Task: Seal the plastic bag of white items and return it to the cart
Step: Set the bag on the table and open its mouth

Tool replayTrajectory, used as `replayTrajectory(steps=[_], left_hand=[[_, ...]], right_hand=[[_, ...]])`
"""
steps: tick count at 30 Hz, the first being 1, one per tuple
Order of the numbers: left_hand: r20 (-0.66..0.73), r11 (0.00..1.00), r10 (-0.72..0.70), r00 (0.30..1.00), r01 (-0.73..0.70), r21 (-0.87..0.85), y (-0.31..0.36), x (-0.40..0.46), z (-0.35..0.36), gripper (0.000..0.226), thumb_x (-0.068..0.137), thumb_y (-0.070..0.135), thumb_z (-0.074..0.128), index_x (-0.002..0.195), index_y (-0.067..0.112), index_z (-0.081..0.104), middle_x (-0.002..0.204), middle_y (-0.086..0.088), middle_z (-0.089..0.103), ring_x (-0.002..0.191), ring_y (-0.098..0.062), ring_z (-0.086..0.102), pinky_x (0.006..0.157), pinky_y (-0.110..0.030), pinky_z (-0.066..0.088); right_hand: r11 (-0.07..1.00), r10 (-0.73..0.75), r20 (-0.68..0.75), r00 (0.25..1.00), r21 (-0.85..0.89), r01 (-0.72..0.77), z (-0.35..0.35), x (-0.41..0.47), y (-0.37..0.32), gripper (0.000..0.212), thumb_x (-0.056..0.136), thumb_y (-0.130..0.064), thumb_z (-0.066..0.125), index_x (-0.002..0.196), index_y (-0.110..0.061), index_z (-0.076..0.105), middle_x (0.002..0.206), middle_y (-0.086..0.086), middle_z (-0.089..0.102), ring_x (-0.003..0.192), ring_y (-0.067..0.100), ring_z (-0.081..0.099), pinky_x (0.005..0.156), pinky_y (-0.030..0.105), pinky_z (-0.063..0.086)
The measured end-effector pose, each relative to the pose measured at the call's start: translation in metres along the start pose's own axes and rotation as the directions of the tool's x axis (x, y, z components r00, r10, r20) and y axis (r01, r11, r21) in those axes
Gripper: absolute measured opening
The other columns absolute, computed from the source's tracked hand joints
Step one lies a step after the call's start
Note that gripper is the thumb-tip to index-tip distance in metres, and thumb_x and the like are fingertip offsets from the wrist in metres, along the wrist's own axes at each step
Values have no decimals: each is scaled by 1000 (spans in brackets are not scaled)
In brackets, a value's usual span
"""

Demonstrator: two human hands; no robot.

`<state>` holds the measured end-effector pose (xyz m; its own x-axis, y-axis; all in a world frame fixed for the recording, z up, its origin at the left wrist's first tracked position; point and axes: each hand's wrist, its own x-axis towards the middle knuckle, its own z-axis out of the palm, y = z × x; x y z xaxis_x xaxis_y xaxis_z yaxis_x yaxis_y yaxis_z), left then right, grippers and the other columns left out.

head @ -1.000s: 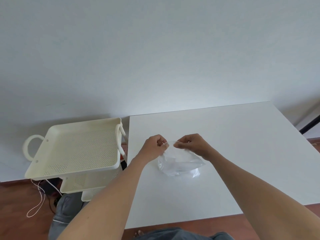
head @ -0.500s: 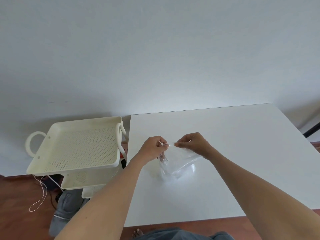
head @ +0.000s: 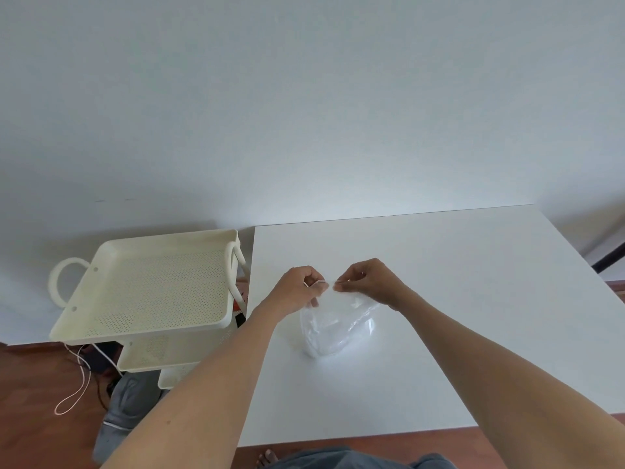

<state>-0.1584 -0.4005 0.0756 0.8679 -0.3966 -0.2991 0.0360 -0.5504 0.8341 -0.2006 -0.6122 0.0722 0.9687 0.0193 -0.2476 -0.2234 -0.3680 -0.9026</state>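
Note:
A clear plastic bag (head: pixel 333 330) with white items inside sits on the white table (head: pixel 456 299), its bottom resting on the surface. My left hand (head: pixel 299 287) pinches the bag's top edge at its left end. My right hand (head: pixel 367 280) pinches the same edge just to the right, fingertips nearly touching the left hand's. The bag's mouth is stretched between both hands; I cannot tell whether it is closed. The cream cart (head: pixel 148 289) stands left of the table, its perforated top tray holding nothing.
The cart has lower tiers (head: pixel 159 353) under the top tray and round handles at both ends. A white cord (head: pixel 79 384) and dark cables lie on the wooden floor beneath it. The wall runs behind table and cart.
My hands have drawn closer together along the bag's top edge, and the bag has been pulled more upright on the table.

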Motion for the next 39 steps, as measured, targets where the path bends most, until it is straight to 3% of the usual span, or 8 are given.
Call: replayTrajectory(steps=[4,7,17,22,25,29,33,39], left_hand=[[-44,999,25,999,-26,-23,-1,-1,-3,10,97,20,63,98,11,65,81,-2,66,64,-12,74,63,-19,52],[-51,999,6,999,-9,-41,-4,0,1,10,99,18,59,99,8,61,88,-2,62,62,-10,73,63,-24,55],[-20,999,34,999,-34,-34,8,8,8,13,95,21,67,98,8,68,85,-5,74,65,-14,70,65,-29,52],[-81,999,41,996,-42,-13,3,7,6,11,98,18,63,97,7,65,86,-5,70,69,-15,70,53,-10,41],[-76,998,40,996,-45,-53,1,6,11,11,99,15,61,98,4,62,97,-15,73,74,-16,69,55,-9,43],[-46,996,48,998,-51,-71,2,3,15,16,92,24,71,95,10,64,92,0,72,69,-14,73,64,-23,48],[-28,995,102,994,-102,-6,7,5,8,13,90,27,72,90,16,68,70,5,69,59,-17,74,65,-28,52],[-70,996,61,996,-65,-55,6,4,0,13,95,27,61,94,14,59,76,-5,74,59,-24,76,57,-28,52]], right_hand=[[990,134,121,984,15,-137,-9,-1,4,31,78,-45,88,89,-17,83,82,-5,76,77,7,67,78,25,50],[979,186,209,960,44,-199,-14,-2,9,33,79,-42,88,92,-13,83,86,0,77,81,14,69,81,29,53],[977,98,41,994,187,-104,-6,-3,11,29,78,-33,91,88,-7,82,78,2,70,75,12,62,76,28,45],[948,195,260,946,198,-250,-13,-5,9,29,91,-33,78,112,-13,81,114,7,78,97,14,69,89,28,53],[951,207,232,951,179,-250,-15,-3,9,28,89,-27,81,110,-8,81,109,12,78,97,17,68,94,34,54],[971,141,103,985,180,-158,-12,-5,9,7,82,-14,86,86,-9,83,80,4,72,80,21,61,76,35,46],[971,102,31,994,213,-106,-9,-4,7,18,83,-16,85,94,-2,81,82,10,69,78,23,59,73,37,43],[931,193,176,965,277,-237,-12,-5,1,31,87,-33,83,107,-10,82,84,-4,71,70,10,59,67,22,48]])
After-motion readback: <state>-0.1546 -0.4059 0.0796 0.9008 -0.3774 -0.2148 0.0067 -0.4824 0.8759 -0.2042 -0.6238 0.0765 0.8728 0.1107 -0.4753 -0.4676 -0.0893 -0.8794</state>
